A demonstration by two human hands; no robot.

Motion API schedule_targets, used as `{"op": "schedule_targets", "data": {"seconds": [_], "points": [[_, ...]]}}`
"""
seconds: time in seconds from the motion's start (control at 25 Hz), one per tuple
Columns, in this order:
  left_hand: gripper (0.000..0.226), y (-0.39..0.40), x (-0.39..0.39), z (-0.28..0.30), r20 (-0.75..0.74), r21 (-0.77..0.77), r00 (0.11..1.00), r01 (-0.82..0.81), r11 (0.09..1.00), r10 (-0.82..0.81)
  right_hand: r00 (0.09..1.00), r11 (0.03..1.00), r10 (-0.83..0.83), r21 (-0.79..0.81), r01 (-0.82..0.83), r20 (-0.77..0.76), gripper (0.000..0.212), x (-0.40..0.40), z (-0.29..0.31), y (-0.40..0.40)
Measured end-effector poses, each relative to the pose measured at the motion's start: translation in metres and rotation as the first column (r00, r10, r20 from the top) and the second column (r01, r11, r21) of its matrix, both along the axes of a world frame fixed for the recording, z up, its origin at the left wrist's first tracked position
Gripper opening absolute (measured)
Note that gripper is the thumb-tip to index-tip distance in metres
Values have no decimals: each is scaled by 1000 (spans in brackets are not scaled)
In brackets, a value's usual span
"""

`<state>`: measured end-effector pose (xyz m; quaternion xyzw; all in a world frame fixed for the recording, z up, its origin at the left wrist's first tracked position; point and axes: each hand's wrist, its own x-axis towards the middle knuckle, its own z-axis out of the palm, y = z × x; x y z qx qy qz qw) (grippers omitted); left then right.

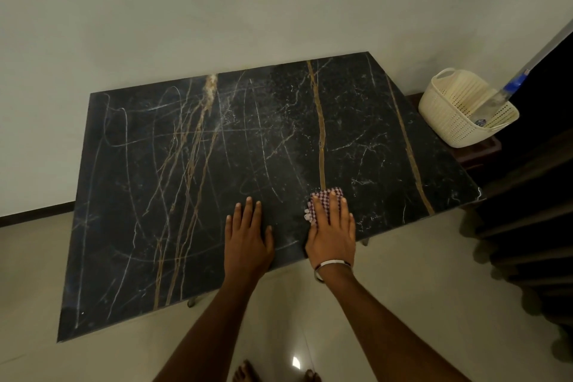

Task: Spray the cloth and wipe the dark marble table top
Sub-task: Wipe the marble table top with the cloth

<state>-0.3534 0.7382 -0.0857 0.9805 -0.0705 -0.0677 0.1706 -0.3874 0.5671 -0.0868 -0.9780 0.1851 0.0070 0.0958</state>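
A folded red-and-white checked cloth (322, 200) lies on the dark marble table top (217, 180), close to its near edge and right of centre, just below the lower end of a gold vein that runs up the stone. The right hand (331, 232) lies flat over the cloth, palm down, fingers straight and close together, pressing it to the marble; it pinches nothing, and the cloth shows beyond the fingertips and at the left of the palm. A thin pale bangle (333, 265) circles the right wrist. The left hand (248, 237) rests flat on the bare marble just beside it, fingers stretched and slightly parted, empty, and apart from the cloth.

The table top is black with white and gold veins, and pale curved smears cross much of its surface. It stands against a plain light wall, over a glossy pale tiled floor (403, 304).

Past the table's far right corner a cream perforated plastic basket (459, 112) sits on a dark low stand. A long handle with a blue band (514, 84) leans into it. Bare toes show at the bottom edge.
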Motion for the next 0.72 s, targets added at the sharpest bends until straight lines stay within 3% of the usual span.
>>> {"op": "schedule_targets", "data": {"seconds": [0.24,0.36,0.6,0.72], "points": [[63,8,16,-5,17,-3,999,30,1000,-30,993,993,116,-1,-116,32,63,11,-4,55],[63,10,23,-4,28,-7,999,41,999,-41,981,981,195,-27,-195,16,62,20,-7,43],[64,18,37,-2,21,10,999,35,999,-35,999,999,6,-53,-4,32,65,40,-1,28],[64,20,42,0,22,3,999,48,999,-49,998,998,64,-25,-64,29,66,44,-4,56]]}}
